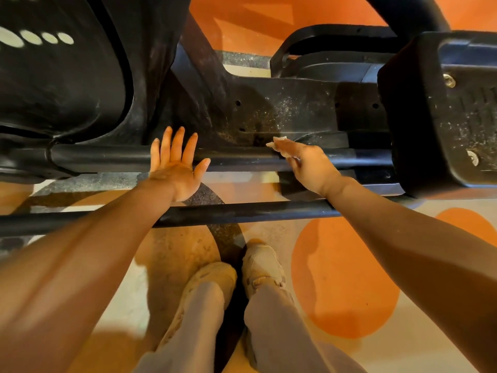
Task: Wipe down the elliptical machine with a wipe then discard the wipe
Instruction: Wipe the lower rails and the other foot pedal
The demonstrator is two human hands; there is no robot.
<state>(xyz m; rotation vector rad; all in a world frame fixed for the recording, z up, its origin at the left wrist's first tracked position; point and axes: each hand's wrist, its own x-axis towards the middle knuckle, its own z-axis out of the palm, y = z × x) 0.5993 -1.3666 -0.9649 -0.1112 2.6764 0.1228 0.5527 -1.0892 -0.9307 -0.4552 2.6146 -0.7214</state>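
The black elliptical machine [269,109] fills the upper half of the view, its dusty frame plate in the middle. A black rail [107,157] runs across in front of it. My right hand [309,165] pinches a small crumpled white wipe [277,143] at the near edge of the dusty plate, just above the rail. My left hand [174,162] hovers over the rail to the left, palm up, fingers straight and spread, holding nothing.
A black foot pedal [451,109] stands at the right and the rounded flywheel cover [61,76] at the left. A second black rail [242,211] crosses nearer to me. My two feet [236,273] stand on a beige floor with orange circles [344,278].
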